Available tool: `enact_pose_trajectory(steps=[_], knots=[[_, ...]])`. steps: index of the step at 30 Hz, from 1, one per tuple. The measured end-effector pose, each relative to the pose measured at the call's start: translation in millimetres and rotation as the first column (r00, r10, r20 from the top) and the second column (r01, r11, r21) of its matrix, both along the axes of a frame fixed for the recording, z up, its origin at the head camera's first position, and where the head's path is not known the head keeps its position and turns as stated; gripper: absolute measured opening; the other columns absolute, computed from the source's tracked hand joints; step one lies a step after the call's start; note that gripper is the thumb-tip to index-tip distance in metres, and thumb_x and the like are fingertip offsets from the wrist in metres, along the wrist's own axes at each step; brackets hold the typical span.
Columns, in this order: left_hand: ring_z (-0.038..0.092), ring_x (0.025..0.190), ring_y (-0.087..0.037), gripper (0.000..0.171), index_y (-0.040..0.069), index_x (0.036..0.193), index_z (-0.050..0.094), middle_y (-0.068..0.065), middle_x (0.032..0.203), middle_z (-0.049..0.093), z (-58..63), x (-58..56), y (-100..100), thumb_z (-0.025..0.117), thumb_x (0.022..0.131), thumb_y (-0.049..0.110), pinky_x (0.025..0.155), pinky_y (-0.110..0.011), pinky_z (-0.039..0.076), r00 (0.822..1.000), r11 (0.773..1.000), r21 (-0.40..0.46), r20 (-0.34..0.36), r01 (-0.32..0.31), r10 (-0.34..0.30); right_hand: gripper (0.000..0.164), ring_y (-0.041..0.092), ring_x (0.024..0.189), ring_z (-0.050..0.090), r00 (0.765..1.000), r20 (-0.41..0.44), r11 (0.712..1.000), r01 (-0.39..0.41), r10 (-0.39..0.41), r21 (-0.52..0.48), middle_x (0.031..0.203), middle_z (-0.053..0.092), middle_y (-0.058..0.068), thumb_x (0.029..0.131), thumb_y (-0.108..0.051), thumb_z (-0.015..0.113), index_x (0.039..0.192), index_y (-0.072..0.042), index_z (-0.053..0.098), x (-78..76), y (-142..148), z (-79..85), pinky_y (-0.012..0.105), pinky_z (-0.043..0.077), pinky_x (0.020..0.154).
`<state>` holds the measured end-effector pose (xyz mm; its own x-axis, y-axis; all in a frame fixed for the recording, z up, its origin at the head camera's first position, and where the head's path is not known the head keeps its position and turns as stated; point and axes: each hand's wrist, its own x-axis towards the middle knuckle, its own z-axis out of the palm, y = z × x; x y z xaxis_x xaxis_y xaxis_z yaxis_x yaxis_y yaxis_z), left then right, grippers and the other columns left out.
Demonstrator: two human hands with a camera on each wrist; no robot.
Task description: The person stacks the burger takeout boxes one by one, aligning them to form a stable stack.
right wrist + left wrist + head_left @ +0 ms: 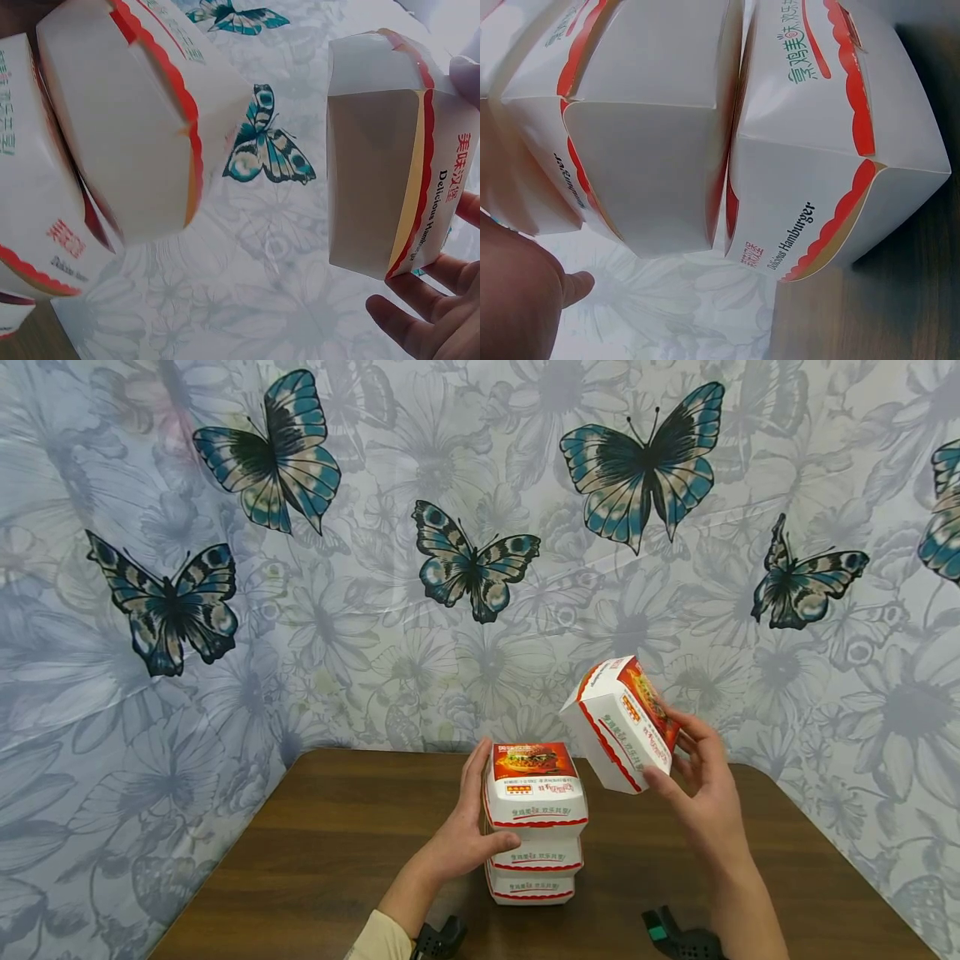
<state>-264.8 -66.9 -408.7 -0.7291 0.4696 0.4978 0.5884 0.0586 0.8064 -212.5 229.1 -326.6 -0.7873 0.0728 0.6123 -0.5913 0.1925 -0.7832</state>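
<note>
Three white cardboard burger boxes point(536, 806) with red scalloped trim stand stacked on the table, the top one showing a burger picture on its lid. My left hand point(461, 833) rests against the left side of the stack, fingers straight and thumb across the front near the top box. Up and to the right, my right hand point(705, 789) grips another burger box point(615, 739) by its right side, tilted and raised off the table. That held box point(375, 180) shows its plain end in the right wrist view, apart from the stack. The far side of the stack is hidden.
The brown wooden table point(322, 852) carries the stack near its middle. Right behind its far edge hangs a pale floral cloth point(360, 635) printed with teal butterflies. Black straps with devices point(442, 937) are on both wrists.
</note>
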Motion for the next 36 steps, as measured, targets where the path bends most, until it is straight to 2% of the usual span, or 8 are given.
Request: enact_pose_trajectory(steps=[5, 10, 20, 29, 33, 36], knots=[[-0.006, 0.153, -0.024, 0.115, 0.04, 0.159, -0.007, 0.007, 0.166, -0.011, 1.8, 0.4, 1, 0.075, 0.081, 0.059, 0.116, -0.07, 0.016, 1.0, 1.0, -0.006, 0.003, -0.007, 0.007, 0.071, 0.017, 0.134, 0.039, 0.998, -0.047, 0.999, -0.032, 0.034, 0.026, 0.158, 0.033, 0.005, 0.088, 0.006, 0.061, 0.152, -0.011, 0.035, -1.0, -6, 1.7, 0.016, 0.037, 0.1], [-0.008, 0.153, -0.024, 0.114, 0.04, 0.158, -0.007, -0.001, 0.167, -0.013, 3.9, 0.8, 1, 0.075, 0.081, 0.058, 0.116, -0.07, 0.014, 1.0, 1.0, -0.009, -0.001, -0.014, 0.014, 0.071, 0.019, 0.133, 0.038, 0.997, -0.071, 0.998, -0.025, 0.029, 0.053, 0.155, 0.035, 0.005, 0.087, 0.008, 0.061, 0.151, -0.009, 0.036, -0.6, -10, 3.1, 0.016, 0.036, 0.101], [-0.007, 0.154, -0.024, 0.114, 0.038, 0.159, -0.007, 0.013, 0.166, -0.012, 5.6, 0.5, 3, 0.074, 0.081, 0.061, 0.115, -0.07, 0.016, 1.0, 1.0, -0.004, -0.022, -0.018, 0.018, 0.071, 0.018, 0.131, 0.039, 0.996, -0.093, 0.995, -0.006, 0.015, 0.096, 0.156, 0.038, 0.005, 0.085, 0.008, 0.064, 0.149, -0.008, 0.039, -2.1, -16, 3.1, 0.017, 0.037, 0.099], [-0.008, 0.154, -0.025, 0.11, 0.038, 0.159, -0.008, 0.011, 0.166, -0.014, 6.2, 3.0, 7, 0.073, 0.085, 0.054, 0.116, -0.07, 0.015, 1.0, 1.0, -0.012, -0.015, -0.023, 0.022, 0.067, 0.011, 0.135, 0.038, 0.996, -0.088, 0.988, -0.01, 0.024, 0.153, 0.156, 0.037, -0.001, 0.085, 0.006, 0.066, 0.146, -0.009, 0.042, -7.0, -24, -1.2, 0.014, 0.038, 0.099], [-0.01, 0.154, -0.024, 0.109, 0.039, 0.159, -0.009, 0.011, 0.166, -0.015, 8.6, 5.2, 9, 0.073, 0.087, 0.051, 0.117, -0.069, 0.013, 1.0, 0.999, -0.021, -0.014, -0.025, 0.024, 0.062, 0.005, 0.137, 0.035, 0.998, -0.06, 0.981, -0.007, 0.019, 0.192, 0.159, 0.031, -0.005, 0.089, 0.002, 0.063, 0.146, -0.013, 0.044, -8.2, -27, -3.9, 0.013, 0.037, 0.097], [-0.013, 0.154, -0.024, 0.109, 0.037, 0.159, -0.009, 0.011, 0.166, -0.016, 10.0, 6.2, 10, 0.073, 0.088, 0.045, 0.117, -0.068, 0.011, 1.0, 1.0, -0.024, -0.02, -0.019, 0.018, 0.058, 0.007, 0.143, 0.031, 0.999, -0.046, 0.977, -0.016, 0.027, 0.211, 0.162, 0.029, -0.005, 0.092, 0.0, 0.061, 0.146, -0.015, 0.046, -9.1, -29, -4.4, 0.013, 0.039, 0.096]])
